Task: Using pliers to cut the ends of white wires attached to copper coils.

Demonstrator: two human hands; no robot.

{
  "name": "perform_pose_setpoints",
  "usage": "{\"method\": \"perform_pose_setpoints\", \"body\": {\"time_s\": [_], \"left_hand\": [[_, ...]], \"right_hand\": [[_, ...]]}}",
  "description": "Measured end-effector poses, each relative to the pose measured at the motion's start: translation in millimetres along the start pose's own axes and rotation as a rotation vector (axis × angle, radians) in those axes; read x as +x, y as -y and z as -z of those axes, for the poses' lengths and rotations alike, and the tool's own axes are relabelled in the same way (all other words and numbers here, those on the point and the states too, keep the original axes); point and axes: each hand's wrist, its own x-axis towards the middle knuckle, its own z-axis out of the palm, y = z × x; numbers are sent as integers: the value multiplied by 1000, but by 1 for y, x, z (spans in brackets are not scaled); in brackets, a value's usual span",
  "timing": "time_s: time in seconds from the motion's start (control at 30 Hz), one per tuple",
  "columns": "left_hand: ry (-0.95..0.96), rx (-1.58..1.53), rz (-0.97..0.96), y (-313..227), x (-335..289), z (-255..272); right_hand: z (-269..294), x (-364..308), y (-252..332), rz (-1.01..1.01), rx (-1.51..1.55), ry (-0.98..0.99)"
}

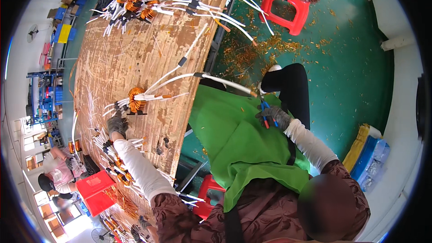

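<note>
A toroidal copper coil point(137, 100) stands on the worn wooden table, with white-sleeved leads and black bands running out of it. My left hand point(118, 125), in a grey glove, is closed at the black-banded leads on the coil's near left side; its fingertips are partly hidden. One long white lead point(225, 82) reaches right, past the table edge and over my green apron, ending in a bare copper tip. In my gloved right hand point(276, 118) are pliers point(265, 110) with blue and red handles. Their jaws are at that copper tip; contact is hard to tell.
Several coils with white leads point(135, 2) pile at the table's far end; more lie beside my left forearm. A red box point(95, 191) and co-workers point(58, 171) are at the left. Copper scraps point(252, 56) litter the green floor near a cushioned red stool point(288, 11).
</note>
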Motion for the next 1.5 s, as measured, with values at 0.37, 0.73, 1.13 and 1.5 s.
{"method": "perform_pose_setpoints", "body": {"time_s": [0.37, 0.73, 1.13, 1.5], "left_hand": [[-783, -609, -783, -187, -102, 53], [-499, -1135, -544, -71, -55, 85], [-491, -226, -1433, -367, -163, -62], [-487, -142, -1472, -412, -150, -112]], "right_hand": [[0, -24, 19, 287, -72, -168], [3, -11, 18, 308, 51, -120], [3, -42, 66, 372, 135, 192], [-12, -36, 95, 666, -643, -346]]}}
